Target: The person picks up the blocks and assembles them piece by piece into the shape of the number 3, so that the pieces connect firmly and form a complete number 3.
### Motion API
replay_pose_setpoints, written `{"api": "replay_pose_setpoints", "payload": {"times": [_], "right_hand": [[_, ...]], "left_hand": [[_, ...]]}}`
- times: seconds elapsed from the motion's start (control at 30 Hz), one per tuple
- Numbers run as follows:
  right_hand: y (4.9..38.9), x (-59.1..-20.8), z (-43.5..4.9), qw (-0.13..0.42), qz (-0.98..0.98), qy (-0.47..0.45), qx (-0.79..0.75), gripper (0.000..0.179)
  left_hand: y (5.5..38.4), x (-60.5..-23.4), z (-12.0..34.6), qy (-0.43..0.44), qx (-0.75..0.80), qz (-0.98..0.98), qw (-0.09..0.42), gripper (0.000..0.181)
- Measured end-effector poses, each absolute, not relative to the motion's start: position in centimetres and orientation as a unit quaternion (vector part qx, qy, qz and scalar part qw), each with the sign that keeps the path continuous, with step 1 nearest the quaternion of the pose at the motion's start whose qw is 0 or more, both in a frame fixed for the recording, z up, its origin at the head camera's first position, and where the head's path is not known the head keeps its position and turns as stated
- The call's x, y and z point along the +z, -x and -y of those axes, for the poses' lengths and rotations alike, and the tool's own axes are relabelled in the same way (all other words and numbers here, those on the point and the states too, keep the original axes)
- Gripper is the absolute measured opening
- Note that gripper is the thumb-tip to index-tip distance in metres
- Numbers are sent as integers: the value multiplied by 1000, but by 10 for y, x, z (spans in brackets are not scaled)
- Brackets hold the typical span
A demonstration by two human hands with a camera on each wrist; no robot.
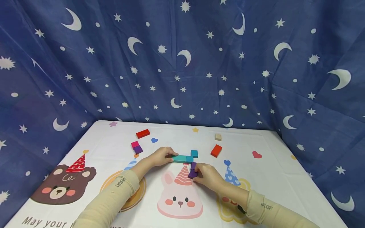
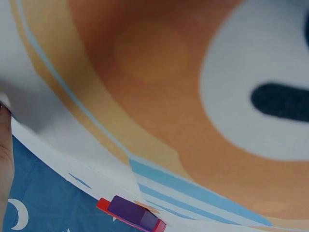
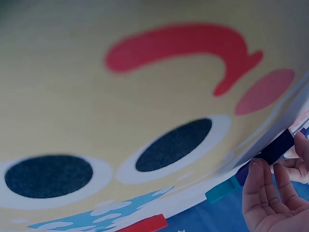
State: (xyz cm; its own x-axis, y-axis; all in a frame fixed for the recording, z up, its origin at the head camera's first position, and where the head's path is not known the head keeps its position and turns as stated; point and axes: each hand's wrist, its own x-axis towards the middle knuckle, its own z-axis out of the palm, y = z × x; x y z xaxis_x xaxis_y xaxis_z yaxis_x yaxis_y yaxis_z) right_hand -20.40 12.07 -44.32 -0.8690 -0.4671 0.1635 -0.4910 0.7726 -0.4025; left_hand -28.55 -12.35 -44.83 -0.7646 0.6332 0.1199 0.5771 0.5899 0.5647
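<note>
My left hand holds the left end of a long teal block between thumb and fingers. A short blue block continues the row at the teal block's right end. Just behind it lies another small blue block. My right hand pinches a dark purple block, whose far end meets a second purple block in front of the blue ones. In the right wrist view the dark purple block shows beside the fingertips. Only an edge of the left hand enters the left wrist view.
Left of the hands, a pink block touches a purple block, with a red block behind. Toward the right lie another red block and a small wooden block. A starry blue curtain hangs behind the printed tablecloth.
</note>
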Motion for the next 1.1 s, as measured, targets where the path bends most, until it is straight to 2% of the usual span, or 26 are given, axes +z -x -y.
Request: {"api": "replay_pose_setpoints", "payload": {"times": [1.1], "right_hand": [[203,-441,-121,22,945,-251,211,27]], "left_hand": [[285,-448,124,-332,298,-894,49,29]]}}
